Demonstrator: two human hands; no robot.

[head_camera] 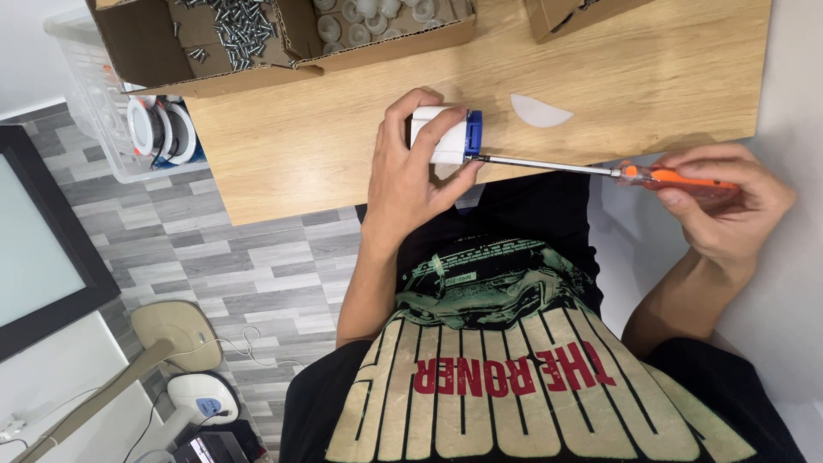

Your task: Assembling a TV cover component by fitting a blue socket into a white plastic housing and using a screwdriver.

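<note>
Head view, looking straight down past a black printed shirt. The left hand (411, 176) is clamped around a short white plastic cylinder (435, 135) with a blue collar (473, 133) at one end; the fingers curl over the top and the thumb presses underneath. The part is smooth and matte, held at the near edge of a pale wood-grain table (326, 137), its long axis lying roughly level across the frame, the blue end facing the person's right. The right hand (729, 201) is closed on the translucent orange handle of a screwdriver (600, 170), fingers wrapped over it and thumb along the side. The thin, bright steel shaft runs nearly horizontal, dipping slightly toward the handle, and its tip meets the blue collar's face just below centre. Tool and cylinder thus sit almost in one line, tip pointing to the person's left. On the table just beyond the shaft lies a flat white half-disc (540, 111), apart from both hands. At the far edge stands an open corrugated cardboard box (214, 77), one compartment heaped with small grey metal screws (236, 26), the next with white round plastic pieces (369, 17). Beside the table a clear plastic bin (103, 129) holds white rings. The floor is grey plank-pattern tile (214, 266).
</note>
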